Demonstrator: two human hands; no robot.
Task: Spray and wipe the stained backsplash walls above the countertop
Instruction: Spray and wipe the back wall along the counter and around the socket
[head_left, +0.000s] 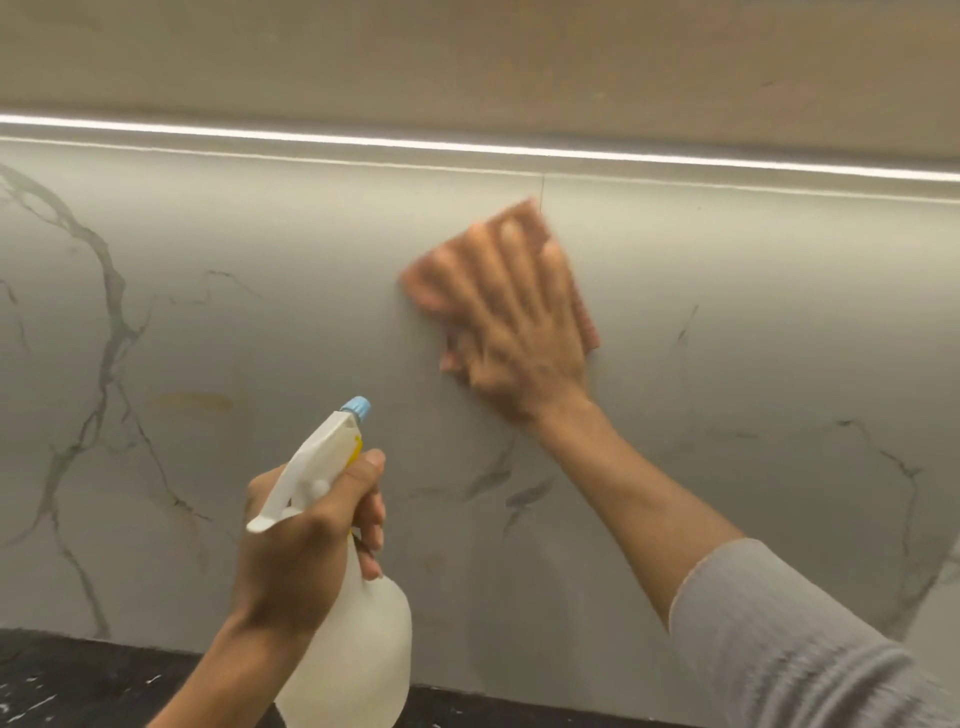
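The backsplash is pale marble-look tile with grey veins. A faint yellowish stain marks it at lower left. My right hand presses flat, fingers spread, on a pink cloth against the wall near a vertical tile joint; the hand is motion-blurred. My left hand grips the neck of a white spray bottle with a blue nozzle that points up toward the wall, a finger resting on the trigger.
A dark speckled countertop runs along the bottom edge. Above the backsplash a lit LED strip sits under a wooden cabinet. A grey sleeve covers my right forearm.
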